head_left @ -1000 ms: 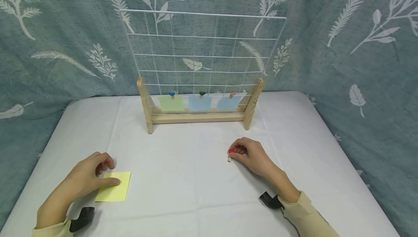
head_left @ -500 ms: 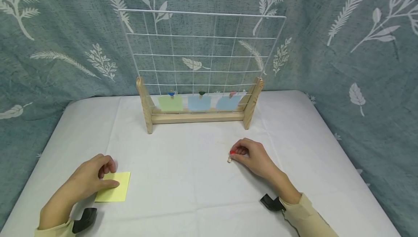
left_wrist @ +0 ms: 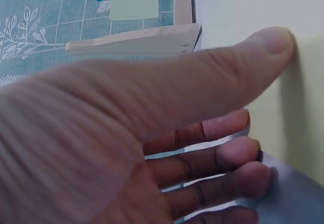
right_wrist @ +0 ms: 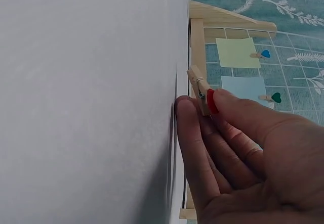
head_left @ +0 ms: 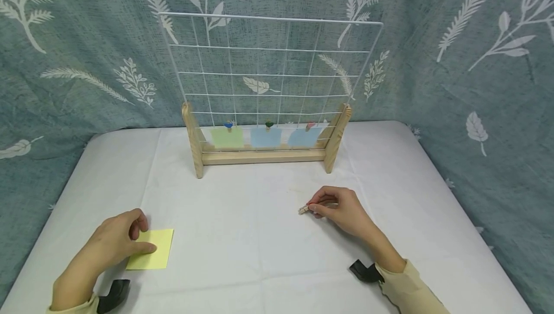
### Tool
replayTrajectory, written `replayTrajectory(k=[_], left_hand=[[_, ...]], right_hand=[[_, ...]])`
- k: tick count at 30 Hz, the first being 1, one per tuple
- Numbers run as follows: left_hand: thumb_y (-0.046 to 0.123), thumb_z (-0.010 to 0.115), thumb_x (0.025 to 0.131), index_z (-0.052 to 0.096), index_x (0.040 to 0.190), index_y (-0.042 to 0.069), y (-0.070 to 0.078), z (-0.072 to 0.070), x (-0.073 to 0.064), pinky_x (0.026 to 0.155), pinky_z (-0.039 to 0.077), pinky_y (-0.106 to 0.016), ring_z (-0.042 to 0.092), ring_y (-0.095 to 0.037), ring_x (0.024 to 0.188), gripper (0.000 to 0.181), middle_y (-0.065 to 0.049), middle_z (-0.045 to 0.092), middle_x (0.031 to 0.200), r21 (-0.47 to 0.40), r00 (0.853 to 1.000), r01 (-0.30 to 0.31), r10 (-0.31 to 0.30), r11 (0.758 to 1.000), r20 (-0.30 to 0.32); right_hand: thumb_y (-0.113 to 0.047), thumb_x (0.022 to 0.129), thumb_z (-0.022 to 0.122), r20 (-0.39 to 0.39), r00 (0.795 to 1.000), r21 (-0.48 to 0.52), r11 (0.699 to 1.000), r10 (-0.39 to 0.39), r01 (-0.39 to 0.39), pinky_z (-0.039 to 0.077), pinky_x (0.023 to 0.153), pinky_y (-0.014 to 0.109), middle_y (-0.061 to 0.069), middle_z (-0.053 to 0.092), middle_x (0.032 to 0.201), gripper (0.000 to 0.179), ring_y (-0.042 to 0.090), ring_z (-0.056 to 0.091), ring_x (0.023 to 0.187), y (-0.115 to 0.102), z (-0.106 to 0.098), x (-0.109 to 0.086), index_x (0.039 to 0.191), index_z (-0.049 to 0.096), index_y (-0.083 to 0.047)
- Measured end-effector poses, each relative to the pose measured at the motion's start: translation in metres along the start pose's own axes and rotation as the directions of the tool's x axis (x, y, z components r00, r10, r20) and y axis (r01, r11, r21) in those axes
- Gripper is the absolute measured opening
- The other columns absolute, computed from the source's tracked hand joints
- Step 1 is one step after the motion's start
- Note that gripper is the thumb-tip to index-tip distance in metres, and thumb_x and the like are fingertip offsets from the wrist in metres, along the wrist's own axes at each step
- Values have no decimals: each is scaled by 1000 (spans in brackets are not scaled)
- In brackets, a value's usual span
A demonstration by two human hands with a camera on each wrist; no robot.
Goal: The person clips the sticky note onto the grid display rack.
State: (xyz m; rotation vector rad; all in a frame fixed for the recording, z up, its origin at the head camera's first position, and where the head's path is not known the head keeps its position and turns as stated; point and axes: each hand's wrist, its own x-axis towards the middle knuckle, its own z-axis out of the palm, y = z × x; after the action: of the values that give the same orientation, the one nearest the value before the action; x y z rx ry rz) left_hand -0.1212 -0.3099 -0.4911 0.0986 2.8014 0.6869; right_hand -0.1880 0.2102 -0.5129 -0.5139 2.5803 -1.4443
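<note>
Clothespin (right_wrist: 198, 85), small and wooden, pinched in my right hand (head_left: 342, 210) at five o'clock from the middle of the head view.
It should weigh next to nothing: stiff, dry wood that I doubt will slip, with a spring that ought to push back when squeezed. The red heart (right_wrist: 211, 101) is probably the fragile bit, so I'd press the wooden legs rather than tug at it. The free end points to eight o'clock; whether it touches the table (head_left: 233, 227), I can't tell. My left hand (head_left: 110, 239) grips nothing, thumb and fingers apart, thumb over the yellow note (head_left: 162, 251) at eight o'clock: likely light, easily creased paper, best taken by an edge.
</note>
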Motion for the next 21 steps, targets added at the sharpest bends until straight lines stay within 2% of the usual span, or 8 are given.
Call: replayTrajectory(k=[5, 12, 21], left_hand=[[31, 97, 72, 59, 87, 11, 0, -1, 0, 65, 35, -32, 46, -19, 75, 45, -2, 50, 82, 12, 1000, 13, -14, 1000, 5], [33, 101, 65, 56, 99, 9, 0, -2, -3, 66, 36, -33, 45, -19, 78, 61, -4, 48, 88, 50, 1000, 11, -10, 999, -2], [32, 101, 65, 59, 87, 10, 5, -3, -1, 66, 37, -35, 47, -20, 77, 52, -3, 50, 85, 76, 1000, 25, -26, 997, 8]], right_hand=[[-15, 91, 83, -8, 1000, 39, 999, -29, 29, 63, 74, 29, 0, 79, 96, 9, 18, 78, 89, -1, 1, 0, 97, 76, -17], [-13, 91, 83, -40, 996, 96, 992, -82, 85, 64, 74, 31, 0, 80, 97, 11, 18, 78, 90, -5, 1, -1, 99, 76, -17], [-14, 90, 85, -39, 997, 79, 994, -70, 73, 63, 72, 30, 0, 79, 94, 12, 19, 77, 87, -5, 1, -1, 98, 76, -17]])
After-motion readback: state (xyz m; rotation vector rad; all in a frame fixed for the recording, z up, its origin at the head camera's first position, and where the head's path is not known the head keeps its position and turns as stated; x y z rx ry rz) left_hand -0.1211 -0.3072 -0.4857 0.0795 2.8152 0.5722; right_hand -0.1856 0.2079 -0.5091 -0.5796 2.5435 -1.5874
